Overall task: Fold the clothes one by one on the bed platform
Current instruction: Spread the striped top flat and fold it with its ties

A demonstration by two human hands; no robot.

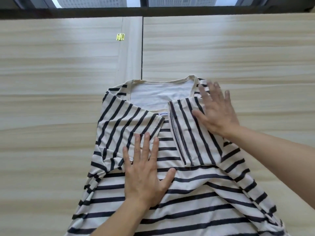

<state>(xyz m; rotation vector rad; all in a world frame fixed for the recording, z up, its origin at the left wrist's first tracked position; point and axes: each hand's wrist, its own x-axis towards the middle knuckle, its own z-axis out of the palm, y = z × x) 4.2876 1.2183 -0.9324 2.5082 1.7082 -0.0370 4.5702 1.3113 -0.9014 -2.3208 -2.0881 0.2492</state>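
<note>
A cream shirt with dark stripes (185, 198) lies flat on the light wooden bed platform (51, 99), its neckline at the far end. Both sleeves are folded inward over the chest. My left hand (144, 169) presses flat on the shirt, its fingers straight over the end of the left sleeve. Flat fingers of my right hand (216, 111) press on the right shoulder and the folded right sleeve; this hand is slightly blurred.
The platform is made of wood-grain panels with a dark seam (141, 48) and a small brass hinge (120, 36) to the far left of the shirt. A dark window frame (153, 11) runs along the far edge.
</note>
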